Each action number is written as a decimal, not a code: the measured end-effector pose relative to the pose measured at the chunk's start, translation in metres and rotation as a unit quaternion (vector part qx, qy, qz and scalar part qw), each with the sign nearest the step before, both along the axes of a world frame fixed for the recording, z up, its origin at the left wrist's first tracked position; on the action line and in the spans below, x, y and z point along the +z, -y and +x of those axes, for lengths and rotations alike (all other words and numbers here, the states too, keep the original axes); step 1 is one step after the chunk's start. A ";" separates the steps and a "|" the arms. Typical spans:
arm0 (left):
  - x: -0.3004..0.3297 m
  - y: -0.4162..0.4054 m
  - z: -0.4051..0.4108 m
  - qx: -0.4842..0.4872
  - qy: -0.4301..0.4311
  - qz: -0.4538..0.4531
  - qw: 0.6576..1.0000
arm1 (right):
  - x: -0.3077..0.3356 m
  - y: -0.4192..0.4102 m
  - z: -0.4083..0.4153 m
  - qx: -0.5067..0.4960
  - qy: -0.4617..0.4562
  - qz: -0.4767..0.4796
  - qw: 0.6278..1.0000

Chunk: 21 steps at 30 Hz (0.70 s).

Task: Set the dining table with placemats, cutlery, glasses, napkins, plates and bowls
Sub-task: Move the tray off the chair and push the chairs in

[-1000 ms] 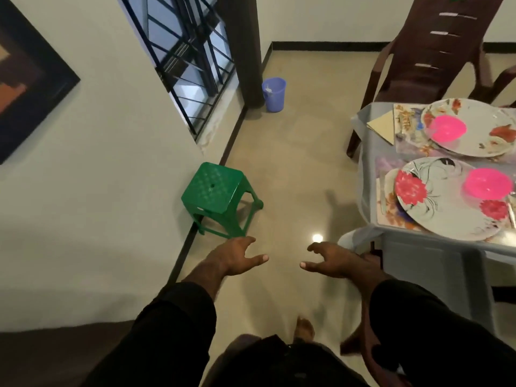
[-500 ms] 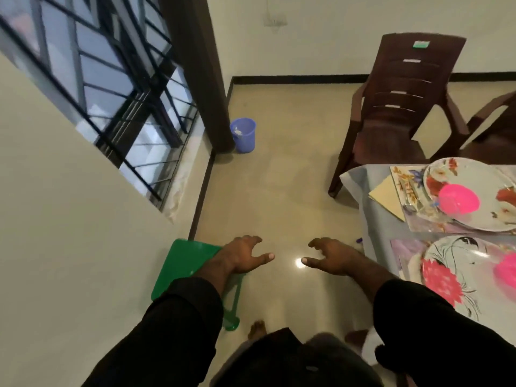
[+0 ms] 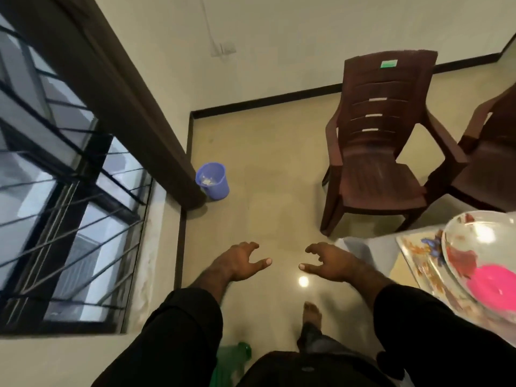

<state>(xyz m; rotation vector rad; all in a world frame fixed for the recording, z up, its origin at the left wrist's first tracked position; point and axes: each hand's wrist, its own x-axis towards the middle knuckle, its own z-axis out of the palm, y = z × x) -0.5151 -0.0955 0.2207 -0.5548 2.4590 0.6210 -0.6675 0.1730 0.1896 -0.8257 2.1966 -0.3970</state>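
1. Head view: both hands out front over the floor (image 3: pixel 268 169), holding nothing. Left hand (image 3: pixel 237 261) and right hand (image 3: pixel 332 263) palm-down, fingers loosely curled and spread, thumbs pointing toward each other.
2. Surface (image 3: pixel 368 247) only a corner at right, most cut off by the frame edge.
3. Plate (image 3: pixel 474 241), glossy, floral print, cut off at right; lies on a patterned placemat (image 3: pixel 424 261).
4. Pink bowl (image 3: pixel 494 286) sits on the plate, blurred, rounded, partly out of frame.
5. Brown slatted plastic chair (image 3: pixel 374 141) beyond the surface; second chair (image 3: pixel 491 163) half cut off.
6. Blue bucket (image 3: pixel 213 180) by the wall; contents unclear.
7. Green object (image 3: pixel 231 356) at bottom, mostly hidden behind the sleeves.
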 end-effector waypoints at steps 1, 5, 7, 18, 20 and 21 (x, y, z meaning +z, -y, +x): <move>0.001 0.011 -0.022 0.002 0.004 0.000 1.000 | 0.003 0.011 -0.024 0.012 -0.001 0.010 1.000; 0.007 0.060 -0.101 0.038 -0.014 0.008 0.999 | 0.013 0.063 -0.129 0.044 -0.029 0.017 0.998; 0.010 0.088 -0.139 0.044 -0.013 0.012 0.999 | 0.019 0.096 -0.175 0.039 -0.042 0.004 0.998; 0.006 0.271 -0.428 -0.033 -0.019 0.006 0.999 | 0.019 0.253 -0.411 -0.058 -0.065 -0.012 0.996; 0.012 0.294 -0.493 -0.096 -0.013 -0.016 0.995 | 0.017 0.264 -0.450 -0.118 -0.064 -0.030 0.990; 0.017 0.302 -0.526 -0.121 -0.016 -0.024 0.992 | 0.020 0.267 -0.469 -0.146 -0.066 -0.041 0.986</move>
